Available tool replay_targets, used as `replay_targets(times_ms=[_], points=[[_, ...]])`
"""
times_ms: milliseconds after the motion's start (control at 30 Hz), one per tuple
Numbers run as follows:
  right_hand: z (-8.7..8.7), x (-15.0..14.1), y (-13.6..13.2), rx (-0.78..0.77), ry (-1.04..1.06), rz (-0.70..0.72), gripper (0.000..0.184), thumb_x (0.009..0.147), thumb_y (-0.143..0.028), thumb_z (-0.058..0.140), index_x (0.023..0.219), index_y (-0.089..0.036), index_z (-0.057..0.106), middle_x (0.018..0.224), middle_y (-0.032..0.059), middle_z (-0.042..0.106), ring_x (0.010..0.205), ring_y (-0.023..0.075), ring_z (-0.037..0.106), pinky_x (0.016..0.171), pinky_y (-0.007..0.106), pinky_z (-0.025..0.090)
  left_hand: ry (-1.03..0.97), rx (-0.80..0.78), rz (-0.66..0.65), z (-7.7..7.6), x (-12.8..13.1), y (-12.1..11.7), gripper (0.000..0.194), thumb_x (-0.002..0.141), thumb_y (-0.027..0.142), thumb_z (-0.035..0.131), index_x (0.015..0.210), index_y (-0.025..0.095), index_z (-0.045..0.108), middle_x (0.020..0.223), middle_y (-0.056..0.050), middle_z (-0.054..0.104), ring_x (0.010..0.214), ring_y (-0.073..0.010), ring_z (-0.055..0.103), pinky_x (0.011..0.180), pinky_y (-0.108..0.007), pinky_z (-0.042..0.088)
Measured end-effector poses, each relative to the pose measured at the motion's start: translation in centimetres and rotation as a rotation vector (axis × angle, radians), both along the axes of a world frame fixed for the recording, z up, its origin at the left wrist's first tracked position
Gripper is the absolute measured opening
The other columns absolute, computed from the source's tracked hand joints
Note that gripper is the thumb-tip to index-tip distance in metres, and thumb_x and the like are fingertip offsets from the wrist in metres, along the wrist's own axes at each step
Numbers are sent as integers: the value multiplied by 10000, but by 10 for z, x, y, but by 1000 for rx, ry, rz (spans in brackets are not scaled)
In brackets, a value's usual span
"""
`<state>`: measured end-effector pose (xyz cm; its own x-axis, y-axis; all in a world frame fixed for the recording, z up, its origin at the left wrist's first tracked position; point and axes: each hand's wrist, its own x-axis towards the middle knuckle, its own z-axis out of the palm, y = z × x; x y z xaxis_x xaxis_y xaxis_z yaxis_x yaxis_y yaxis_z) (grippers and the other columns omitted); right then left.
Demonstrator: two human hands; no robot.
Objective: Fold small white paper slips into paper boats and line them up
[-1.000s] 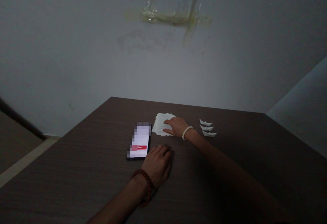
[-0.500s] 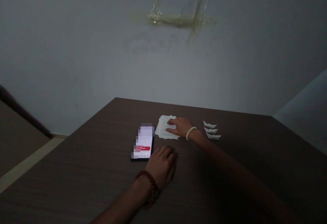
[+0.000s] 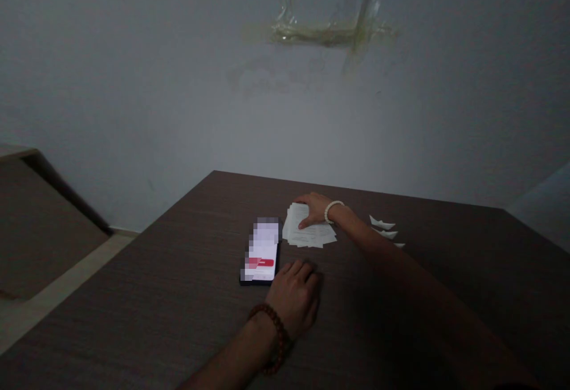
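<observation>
A fanned stack of white printed paper sheets (image 3: 312,235) lies on the dark wooden table. My right hand (image 3: 312,207), with a white bead bracelet, reaches over its far right part; thumb and fingers are spread apart, the thumb over the top sheet and the fingertips near the far edge. My left hand (image 3: 294,296), wearing a brown bead bracelet, rests on the tabletop with its fingers curled in; nothing shows in it. Just left of it lies a phone (image 3: 266,241) with a lit screen, partly blurred by pixels.
Three small folded paper boats (image 3: 382,222) sit in a row right of the sheets, two partly covered by my right forearm. Behind the table (image 3: 178,247) stands a grey wall (image 3: 155,81) with shiny tape strips (image 3: 320,35). A brown panel (image 3: 48,230) is at far left.
My right hand has shifted to the far side of the sheets, uncovering their near right corner. The view has turned slightly left. My left hand stays beside the phone.
</observation>
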<state>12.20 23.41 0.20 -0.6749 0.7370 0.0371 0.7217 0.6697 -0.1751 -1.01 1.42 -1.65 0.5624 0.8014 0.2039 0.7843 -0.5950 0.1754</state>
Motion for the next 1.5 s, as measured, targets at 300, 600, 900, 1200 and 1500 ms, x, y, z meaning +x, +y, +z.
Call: replay_targets(times_ms=[300, 600, 900, 1200, 1500], points=[[-1, 3, -10, 34, 39, 7, 862, 582, -525, 783, 1317, -178, 496, 1261, 133, 572, 1132, 298, 526, 964, 400, 382, 5, 4, -6, 1, 0, 0, 164, 794, 173, 517, 951, 157, 562, 1064, -93, 570, 974, -261, 497, 845, -415, 438], [-1, 3, -17, 88, 234, -53, 666, 651, -287, 790, 1254, -181, 529, 1128, 93, 629, 1068, 237, 528, 918, 370, 392, 3, 36, -2, -2, 1, 0, 124, 809, 183, 498, 915, 161, 560, 1052, -98, 568, 954, -255, 500, 824, -410, 439], [1, 12, -17, 23, 495, -146, 152, 799, -216, 614, 909, -148, 694, 811, 51, 698, 707, 139, 603, 679, 256, 454, -29, 23, -14, -2, -1, 2, 122, 817, 188, 494, 910, 163, 569, 1043, -94, 582, 961, -254, 510, 819, -406, 444], [-2, 79, -75, -98, 580, -193, 214, 797, -310, 587, 821, -124, 691, 623, 15, 628, 527, 106, 505, 500, 212, 372, -373, 129, 33, -5, -3, 1, 183, 841, 132, 421, 940, 147, 574, 917, -93, 609, 867, -229, 538, 770, -374, 459], [-26, 95, -145, -298, 569, -118, 167, 765, -302, 659, 758, -144, 711, 547, -5, 621, 464, 92, 491, 445, 191, 342, -508, -50, 110, -13, 1, 11, 117, 851, 254, 516, 889, 179, 597, 855, -50, 649, 818, -195, 599, 739, -338, 490]])
